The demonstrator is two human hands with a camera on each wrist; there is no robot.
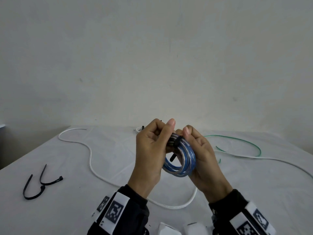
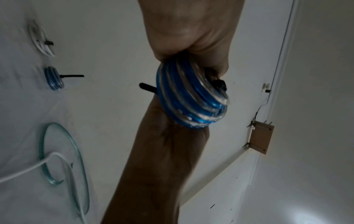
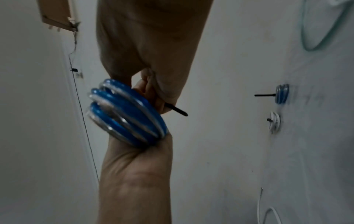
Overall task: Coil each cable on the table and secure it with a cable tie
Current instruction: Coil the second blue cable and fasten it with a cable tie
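Observation:
A coil of blue and clear cable [image 1: 183, 162] is held up above the table between both hands. A black cable tie [image 1: 177, 141] wraps the top of the coil, and its tail [image 1: 172, 157] pokes through the coil's middle. My left hand [image 1: 152, 143] curls its fingers round the tied section and pinches the tie. My right hand [image 1: 201, 150] cups the coil from the right, thumb on top. The left wrist view shows the coil [image 2: 191, 97] with the tie's head [image 2: 220, 86]. In the right wrist view the tail [image 3: 177, 109] sticks out between the left hand's fingers.
Two spare black ties [image 1: 42, 182] lie at the table's left. A loose white cable [image 1: 91, 160] snakes across the middle, and a green cable [image 1: 245, 141] lies right with another white one [image 1: 271, 160]. A tied white coil [image 2: 40, 40] and a small blue coil [image 2: 53, 78] sit at the back.

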